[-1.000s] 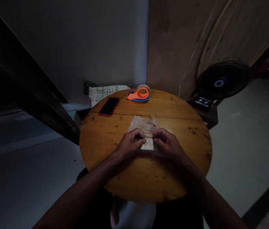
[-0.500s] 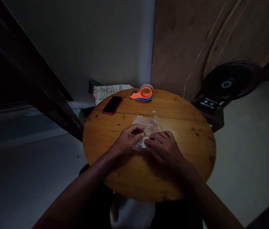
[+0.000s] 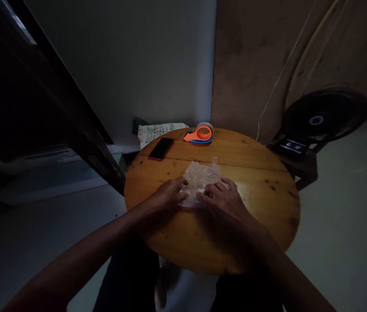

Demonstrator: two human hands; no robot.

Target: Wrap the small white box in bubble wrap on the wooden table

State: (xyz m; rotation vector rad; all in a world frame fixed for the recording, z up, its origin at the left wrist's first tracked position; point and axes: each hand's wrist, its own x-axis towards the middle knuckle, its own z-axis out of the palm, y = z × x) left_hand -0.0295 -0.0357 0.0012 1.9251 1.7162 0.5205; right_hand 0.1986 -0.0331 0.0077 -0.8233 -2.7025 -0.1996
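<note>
A crumpled sheet of clear bubble wrap [image 3: 201, 174] lies on the round wooden table [image 3: 258, 173]. At its left edge, my left hand [image 3: 169, 193] has curled fingers and a thumb closed on the plastic. My right hand [image 3: 225, 200] grips the near right part, its fingers bent over the wrap and its thumb pointing inward. A small strip of clear film sticks up at the far edge of the sheet. Whether anything is wrapped inside cannot be made out in the dim light.
Toward the back of the table stands an orange and blue tape dispenser [image 3: 200, 133]. A phone with a red edge [image 3: 161, 148] lies left of it. Behind is a printed white sack [image 3: 160, 131]. A dark fan [image 3: 316, 120] stands beyond the table's right side.
My left hand has moved left and away from my right hand, toward the wrap's left edge. The strip at the far edge now stands up more. The whole view has shifted slightly.
</note>
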